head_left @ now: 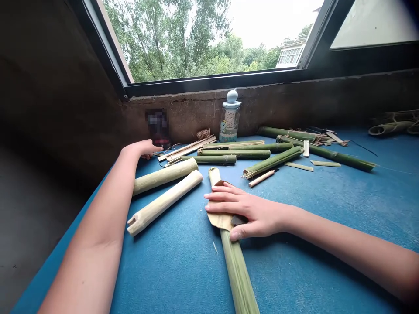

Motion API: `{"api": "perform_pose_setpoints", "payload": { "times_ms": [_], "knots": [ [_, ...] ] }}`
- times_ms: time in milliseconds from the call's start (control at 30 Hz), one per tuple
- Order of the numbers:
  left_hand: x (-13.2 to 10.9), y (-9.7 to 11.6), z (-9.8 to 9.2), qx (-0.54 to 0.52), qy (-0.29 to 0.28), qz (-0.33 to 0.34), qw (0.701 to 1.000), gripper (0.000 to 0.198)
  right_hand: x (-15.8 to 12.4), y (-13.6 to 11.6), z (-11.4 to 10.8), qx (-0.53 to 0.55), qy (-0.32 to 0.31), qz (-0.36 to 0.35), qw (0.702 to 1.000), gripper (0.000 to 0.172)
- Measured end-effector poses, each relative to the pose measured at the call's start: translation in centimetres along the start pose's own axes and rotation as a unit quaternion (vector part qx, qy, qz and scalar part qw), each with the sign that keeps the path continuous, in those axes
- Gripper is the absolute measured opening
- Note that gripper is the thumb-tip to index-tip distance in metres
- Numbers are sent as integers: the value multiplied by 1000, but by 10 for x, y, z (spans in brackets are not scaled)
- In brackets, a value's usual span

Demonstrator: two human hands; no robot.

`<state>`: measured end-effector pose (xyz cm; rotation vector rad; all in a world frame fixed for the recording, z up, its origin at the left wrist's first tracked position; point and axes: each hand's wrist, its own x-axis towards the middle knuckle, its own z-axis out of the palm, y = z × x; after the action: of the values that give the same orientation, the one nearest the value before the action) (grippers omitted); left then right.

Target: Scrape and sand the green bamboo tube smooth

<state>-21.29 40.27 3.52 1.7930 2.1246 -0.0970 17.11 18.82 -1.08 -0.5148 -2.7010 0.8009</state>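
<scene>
My right hand (248,213) presses a folded tan sheet of sandpaper (221,220) around a long green bamboo tube (238,272), whose pale, scraped end pokes out beyond my fingers. My left hand (147,149) lies curled at the far left of the blue table top (183,261), next to thin bamboo strips (186,149). Two pale peeled bamboo tubes (164,201) (163,176) lie between my hands, one with a notched end. Several green bamboo pieces (271,162) are scattered farther back.
A glass jar with a blue lid (230,117) and a small coil of twine (203,133) stand against the concrete wall (281,100) under the window (212,39). A blurred dark object (158,126) stands in the corner. The table's edge (65,222) runs along my left.
</scene>
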Motion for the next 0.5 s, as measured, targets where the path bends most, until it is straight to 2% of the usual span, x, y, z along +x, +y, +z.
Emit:
{"api": "perform_pose_setpoints", "payload": {
  "times_ms": [100, 200, 367, 500],
  "knots": [
    [1, -2, -1, 2, -4, 2, 1000, 36, -3, 8, -8, -8, -24, 44, 999, 87],
    [-1, -2, -1, 0, -1, 4, 1000, 34, -9, 6, -18, -22, -42, 69, 996, 92],
    [-1, 0, 2, -11, 4, 6, 1000, 35, -20, -10, -28, -62, -77, 83, 992, 89],
    [4, 0, 5, -23, 8, 0, 1000, 34, -18, -9, -21, -82, -41, 59, 994, 84]
  ]
}}
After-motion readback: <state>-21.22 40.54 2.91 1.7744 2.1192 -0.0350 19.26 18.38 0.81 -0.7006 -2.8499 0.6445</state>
